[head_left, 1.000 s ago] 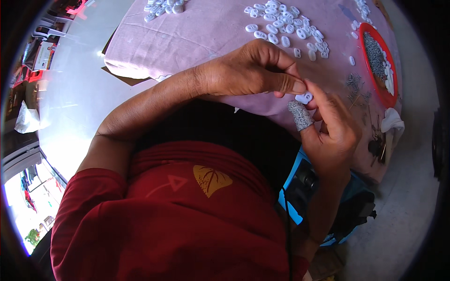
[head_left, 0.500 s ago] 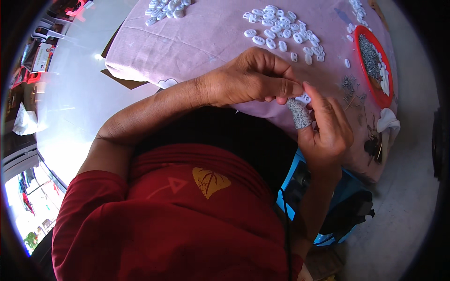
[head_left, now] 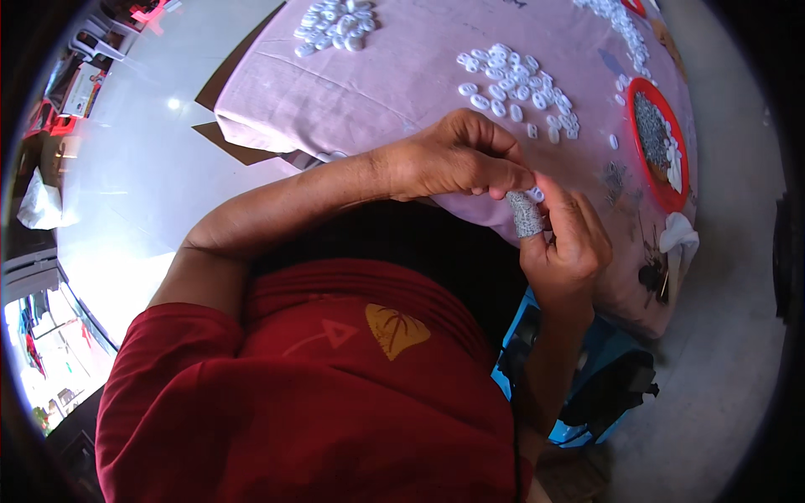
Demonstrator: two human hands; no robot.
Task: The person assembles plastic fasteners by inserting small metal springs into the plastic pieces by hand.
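Note:
My left hand (head_left: 457,159) is closed in a pinch, its thumb and fingertips meeting at the white plastic piece. Whatever those fingertips hold, if anything, is too small or hidden to name. My right hand (head_left: 572,239) grips a small white plastic piece (head_left: 536,194) with holes in it, between thumb and forefinger. A grey speckled finger cover (head_left: 526,215) wraps the right thumb. Both hands meet just above the near edge of the cloth-covered table (head_left: 402,92). Beyond them lies a pile of similar white oval pieces (head_left: 521,82).
A red tray (head_left: 681,180) at the right holds small grey metal pins or screws (head_left: 650,126) and white pieces. Loose metal pins (head_left: 616,180) and a white cloth (head_left: 679,233) lie nearby. Another white pile (head_left: 337,23) is far left. A blue box (head_left: 599,423) stands below the table.
The view has shifted, so the table and piles appear lower and partly farther right. Both hands stay together at the white piece, with only slight finger movement.

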